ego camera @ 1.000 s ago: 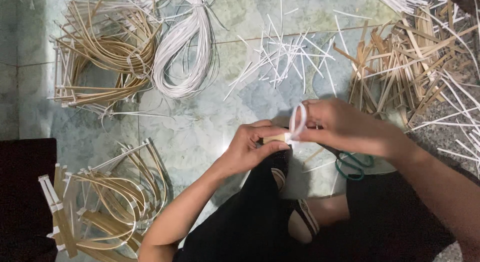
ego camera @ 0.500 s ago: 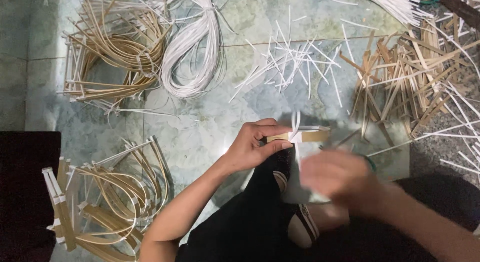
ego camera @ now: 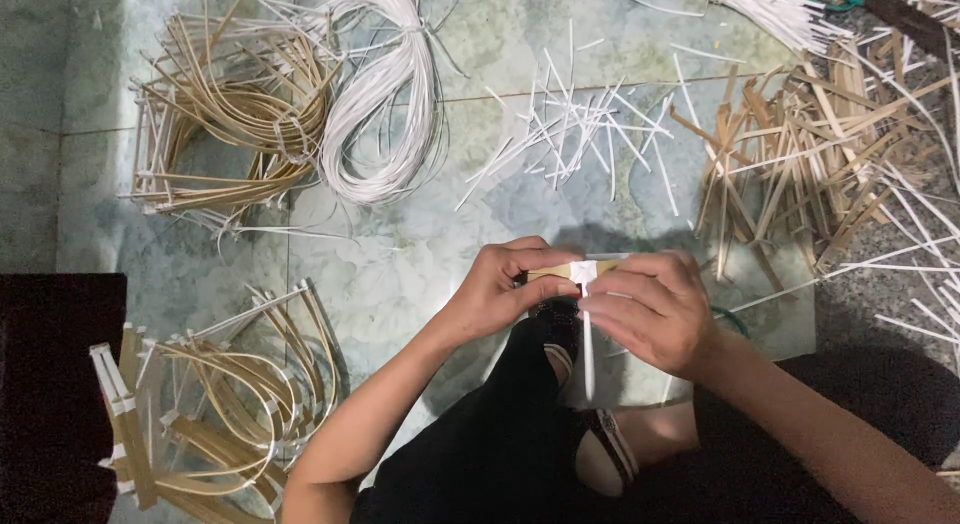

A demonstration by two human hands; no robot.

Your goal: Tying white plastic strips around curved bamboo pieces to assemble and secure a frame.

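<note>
Bare forearms, black trousers — a striped sandal underfoot.

Single head-worn view, looking steeply down from above at close range onto the left hand and right hand over the lap, tiled floor filling the frame beyond; no second view to overlap

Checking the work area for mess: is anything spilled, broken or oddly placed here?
Only short white strips lie scattered loose across the floor, unlike the tied white bundle. Both hands, left and right, pinch a tan strip with white binding.
</note>
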